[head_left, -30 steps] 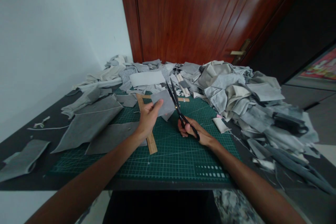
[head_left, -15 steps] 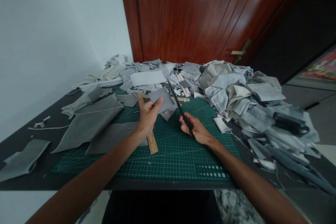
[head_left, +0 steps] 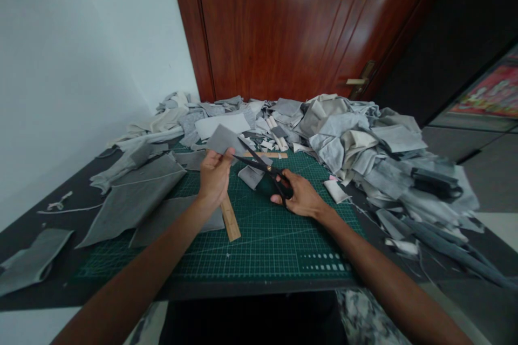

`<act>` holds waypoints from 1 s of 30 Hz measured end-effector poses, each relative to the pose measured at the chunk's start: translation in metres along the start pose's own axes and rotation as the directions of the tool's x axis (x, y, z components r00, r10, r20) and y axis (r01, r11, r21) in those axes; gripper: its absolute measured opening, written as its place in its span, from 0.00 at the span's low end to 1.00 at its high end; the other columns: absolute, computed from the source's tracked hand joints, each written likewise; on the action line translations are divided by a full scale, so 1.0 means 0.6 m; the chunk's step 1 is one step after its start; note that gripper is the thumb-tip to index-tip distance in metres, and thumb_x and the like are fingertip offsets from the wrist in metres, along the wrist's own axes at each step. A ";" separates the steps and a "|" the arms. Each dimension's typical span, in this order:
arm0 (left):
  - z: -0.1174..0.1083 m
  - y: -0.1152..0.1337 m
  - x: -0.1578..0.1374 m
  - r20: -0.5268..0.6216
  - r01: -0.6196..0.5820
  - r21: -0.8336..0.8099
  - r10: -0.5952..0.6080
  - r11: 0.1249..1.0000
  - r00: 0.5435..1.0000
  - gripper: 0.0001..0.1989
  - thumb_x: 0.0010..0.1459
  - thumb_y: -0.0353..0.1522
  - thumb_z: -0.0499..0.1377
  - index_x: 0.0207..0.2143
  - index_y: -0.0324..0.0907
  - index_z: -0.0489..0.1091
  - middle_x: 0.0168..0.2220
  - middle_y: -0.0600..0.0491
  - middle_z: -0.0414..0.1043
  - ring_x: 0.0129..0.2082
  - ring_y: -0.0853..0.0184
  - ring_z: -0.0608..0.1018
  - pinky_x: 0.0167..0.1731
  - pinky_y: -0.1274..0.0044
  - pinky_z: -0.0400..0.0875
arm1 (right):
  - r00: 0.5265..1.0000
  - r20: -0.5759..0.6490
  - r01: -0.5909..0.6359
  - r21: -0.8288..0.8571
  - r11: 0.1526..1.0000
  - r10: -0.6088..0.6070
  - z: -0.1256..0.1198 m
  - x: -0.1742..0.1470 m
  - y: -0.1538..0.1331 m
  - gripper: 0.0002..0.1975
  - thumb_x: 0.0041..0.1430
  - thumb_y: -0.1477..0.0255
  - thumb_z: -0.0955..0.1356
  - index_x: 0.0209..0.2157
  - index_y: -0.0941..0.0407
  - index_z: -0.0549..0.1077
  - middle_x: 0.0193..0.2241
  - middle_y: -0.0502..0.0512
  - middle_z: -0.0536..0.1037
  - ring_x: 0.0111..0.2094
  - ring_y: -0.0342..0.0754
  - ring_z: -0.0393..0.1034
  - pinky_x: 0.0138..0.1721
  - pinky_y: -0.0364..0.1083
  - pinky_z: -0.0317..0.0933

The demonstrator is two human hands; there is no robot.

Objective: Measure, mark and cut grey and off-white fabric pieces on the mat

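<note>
At the left, a large grey cloth (head_left: 133, 199) lies partly over the green cutting mat (head_left: 275, 250). Nearer the middle, the person's left hand (head_left: 215, 177) pinches a small grey piece (head_left: 224, 139) between thumb and fingers, holding it up above a wooden ruler (head_left: 230, 221). Just right of it, black scissors (head_left: 268, 168) stand with blades parted, tips at the piece's edge; whether cloth lies between them cannot be told. The right hand (head_left: 301, 194) grips their handles. Trimming that edge seems the step in hand; the next move would call for a steady left pinch and the edge set squarely between the blades
</note>
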State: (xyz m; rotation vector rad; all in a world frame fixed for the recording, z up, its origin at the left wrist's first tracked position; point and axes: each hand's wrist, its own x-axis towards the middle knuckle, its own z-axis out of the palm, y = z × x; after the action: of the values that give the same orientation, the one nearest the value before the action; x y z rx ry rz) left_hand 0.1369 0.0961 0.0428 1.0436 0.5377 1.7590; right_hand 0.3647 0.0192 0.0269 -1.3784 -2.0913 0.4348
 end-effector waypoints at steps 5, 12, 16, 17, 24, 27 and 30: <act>-0.005 0.008 0.009 -0.037 0.003 -0.022 -0.004 1.000 0.999 0.21 0.42 0.41 0.79 0.30 0.43 0.73 0.35 0.53 0.81 0.43 0.66 0.82 0.52 0.75 0.73 | 0.998 0.005 -0.060 0.038 0.997 0.059 0.002 0.001 0.004 0.24 0.56 0.50 0.74 0.40 0.55 0.69 0.28 0.48 0.71 0.27 0.46 0.64 0.31 0.45 0.53; -0.009 0.011 0.016 -0.044 -0.013 -0.019 0.012 1.000 0.999 0.20 0.44 0.42 0.78 0.35 0.44 0.76 0.41 0.51 0.83 0.49 0.65 0.81 0.56 0.74 0.70 | 0.997 0.015 -0.078 0.080 0.994 0.077 0.006 0.004 0.012 0.25 0.54 0.47 0.74 0.34 0.55 0.70 0.23 0.46 0.70 0.23 0.43 0.60 0.27 0.44 0.49; -0.012 0.009 0.019 -0.066 -0.021 -0.022 0.019 1.000 0.998 0.19 0.45 0.40 0.77 0.36 0.44 0.76 0.40 0.52 0.82 0.47 0.65 0.81 0.54 0.74 0.71 | 0.999 0.019 -0.041 0.070 0.997 0.040 0.006 0.004 0.014 0.26 0.54 0.45 0.74 0.30 0.55 0.70 0.22 0.47 0.70 0.23 0.43 0.60 0.27 0.43 0.48; -0.012 0.010 0.019 -0.069 -0.023 -0.019 0.022 1.000 0.997 0.19 0.46 0.40 0.77 0.36 0.44 0.76 0.39 0.53 0.82 0.47 0.65 0.81 0.53 0.74 0.71 | 0.999 0.017 -0.033 0.061 0.998 0.032 0.006 0.004 0.015 0.26 0.54 0.45 0.74 0.30 0.55 0.71 0.22 0.47 0.70 0.23 0.43 0.60 0.27 0.43 0.48; -0.020 0.009 0.022 -0.104 0.007 0.018 -0.005 1.000 0.995 0.17 0.48 0.40 0.76 0.34 0.44 0.76 0.36 0.55 0.81 0.37 0.70 0.81 0.43 0.78 0.73 | 0.999 0.024 -0.030 0.057 0.998 0.029 0.005 0.006 0.018 0.26 0.55 0.47 0.74 0.26 0.56 0.71 0.21 0.47 0.70 0.23 0.42 0.61 0.28 0.43 0.47; -0.020 0.009 0.024 -0.108 -0.022 0.018 0.023 1.000 0.994 0.17 0.46 0.41 0.77 0.34 0.45 0.77 0.36 0.56 0.81 0.38 0.70 0.81 0.43 0.78 0.73 | 0.999 0.026 -0.035 0.059 0.998 0.033 0.004 0.006 0.018 0.25 0.55 0.47 0.74 0.26 0.56 0.73 0.21 0.47 0.71 0.23 0.42 0.61 0.28 0.43 0.47; -0.018 0.011 0.025 -0.098 -0.031 0.022 0.033 0.999 0.995 0.19 0.44 0.43 0.77 0.32 0.45 0.76 0.36 0.55 0.82 0.41 0.68 0.81 0.47 0.76 0.74 | 0.999 0.030 -0.026 0.048 0.998 0.025 0.005 0.005 0.019 0.24 0.55 0.48 0.74 0.26 0.56 0.74 0.20 0.47 0.71 0.23 0.42 0.61 0.28 0.43 0.47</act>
State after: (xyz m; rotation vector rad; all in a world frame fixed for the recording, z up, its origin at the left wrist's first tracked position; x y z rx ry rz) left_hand 0.1223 0.1081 0.0481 0.9880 0.6040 1.8437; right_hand 0.3700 0.0267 0.0190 -1.3797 -2.0748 0.5160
